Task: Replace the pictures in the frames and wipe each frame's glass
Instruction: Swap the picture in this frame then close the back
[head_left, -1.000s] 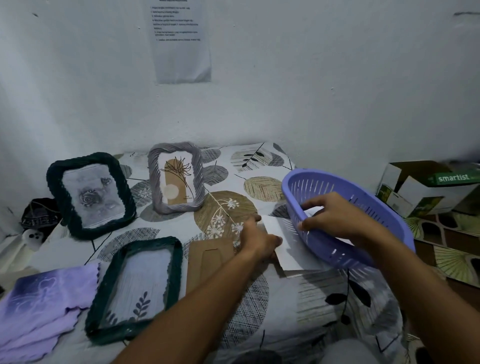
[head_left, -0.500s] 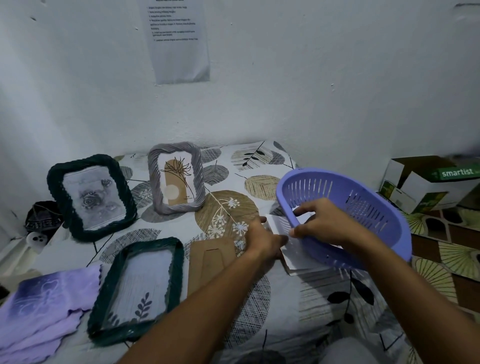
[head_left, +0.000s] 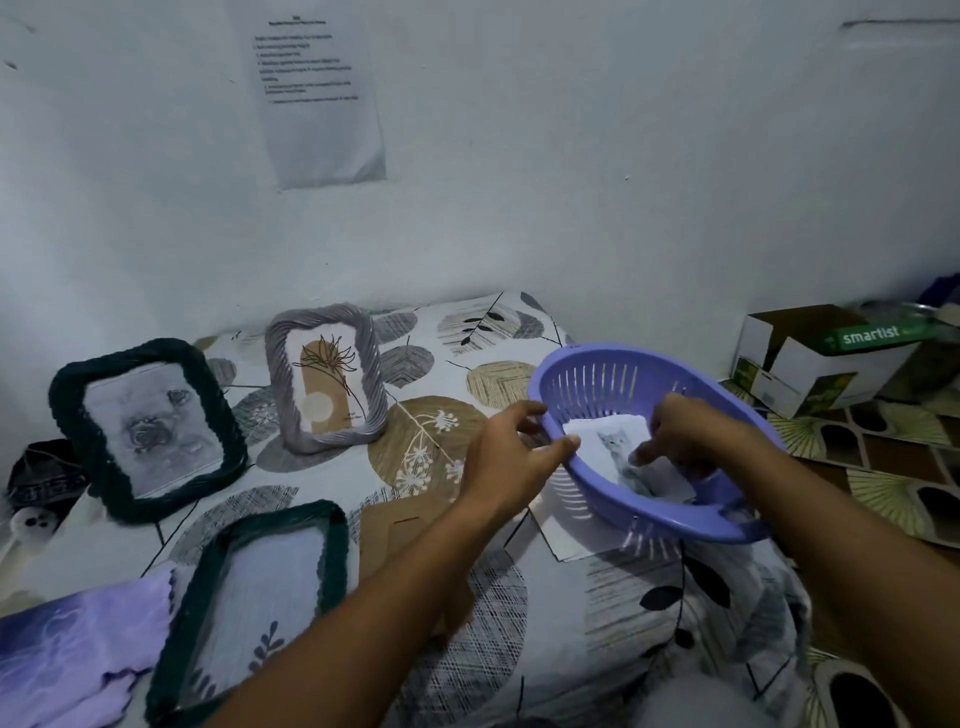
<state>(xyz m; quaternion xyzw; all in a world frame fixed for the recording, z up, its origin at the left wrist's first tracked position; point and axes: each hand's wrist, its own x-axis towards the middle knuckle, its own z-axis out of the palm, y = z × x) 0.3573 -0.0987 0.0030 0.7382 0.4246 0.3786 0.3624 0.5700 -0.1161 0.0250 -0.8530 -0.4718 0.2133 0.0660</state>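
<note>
A purple slotted basket (head_left: 613, 379) sits tilted at the right of the bed. A cat picture (head_left: 615, 449) lies inside it. My left hand (head_left: 506, 460) grips the basket's near-left rim, thumb over the edge. My right hand (head_left: 693, 436) reaches into the basket, and its curled fingers pinch the cat picture. A dark green frame (head_left: 67, 395) with a rose picture and a grey frame (head_left: 374, 364) with a plant print stand at the back. A second dark green frame (head_left: 335, 561) lies flat in front, beside a brown cardboard backing (head_left: 392, 525).
A purple cloth (head_left: 78, 654) lies at the front left. White paper (head_left: 563, 538) sticks out from under the basket. A white and green box (head_left: 810, 358) stands on the floor at the right, a dark bag (head_left: 36, 478) at the left. The wall is close behind.
My left hand left the white paper and took the basket's rim. My right hand let go of the rim and went inside onto the cat picture.
</note>
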